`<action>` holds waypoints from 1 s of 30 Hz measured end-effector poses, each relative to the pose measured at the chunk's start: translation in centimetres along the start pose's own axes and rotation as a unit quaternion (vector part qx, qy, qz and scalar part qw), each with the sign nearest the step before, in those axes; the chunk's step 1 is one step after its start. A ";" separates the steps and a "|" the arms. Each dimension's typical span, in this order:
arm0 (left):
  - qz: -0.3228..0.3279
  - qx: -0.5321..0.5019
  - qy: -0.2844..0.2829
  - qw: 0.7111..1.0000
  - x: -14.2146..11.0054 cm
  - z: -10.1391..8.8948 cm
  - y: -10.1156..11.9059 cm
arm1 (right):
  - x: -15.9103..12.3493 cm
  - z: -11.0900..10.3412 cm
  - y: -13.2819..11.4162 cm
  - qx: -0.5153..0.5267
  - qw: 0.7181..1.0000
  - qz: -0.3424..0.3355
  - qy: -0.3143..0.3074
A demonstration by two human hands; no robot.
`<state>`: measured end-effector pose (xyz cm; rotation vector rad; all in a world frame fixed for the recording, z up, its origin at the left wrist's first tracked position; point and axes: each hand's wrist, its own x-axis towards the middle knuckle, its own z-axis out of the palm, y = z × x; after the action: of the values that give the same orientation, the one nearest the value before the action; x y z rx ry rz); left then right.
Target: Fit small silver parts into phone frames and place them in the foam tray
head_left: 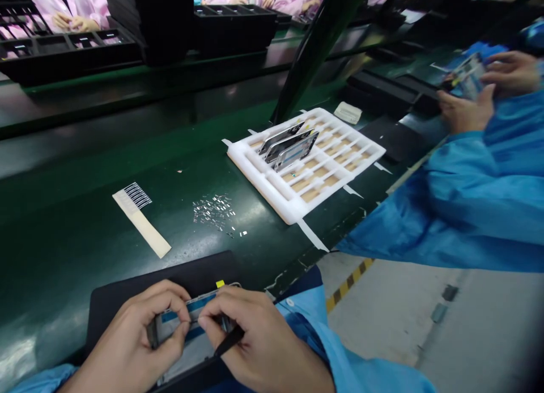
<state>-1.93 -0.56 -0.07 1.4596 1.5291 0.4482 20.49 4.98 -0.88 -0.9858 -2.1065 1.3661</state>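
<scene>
A phone frame [193,350] with blue strips and a yellow tab lies on a black mat [123,294] at the table's near edge. Over it, my left hand [147,330] is closed, thumb and forefinger pinched together above the frame; anything between them is too small to make out. My right hand [259,330] comes in from the other side, its thumb and forefinger also pinched, near the left fingertips. Dark tool tips, apparently black tweezers [230,341], stick out from under the right hand's fingers. The lower part of the frame is partly hidden by both hands.
Beyond the mat lie scattered small metal pieces [215,211] and a pale strip [144,225] with thin pins in a row. A white foam tray [293,211] taped to the table holds several upright phone frames [293,146]. At right, a co-worker's hands [471,106] hold another phone part.
</scene>
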 end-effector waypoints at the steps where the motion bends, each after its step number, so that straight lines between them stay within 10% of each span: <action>1: -0.001 -0.002 -0.001 1.000 0.0 0.0 0.0 | 0.0 0.0 0.0 -0.001 1.000 -0.001 0.003; 30: 0.015 -0.008 -0.005 1.000 0.1 0.1 -0.8 | 0.2 0.1 0.2 0.007 1.000 0.004 0.020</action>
<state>-2.31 -0.65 -0.80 1.4717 1.4934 0.4687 20.38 5.09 -1.06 -1.0077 -2.0629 1.3527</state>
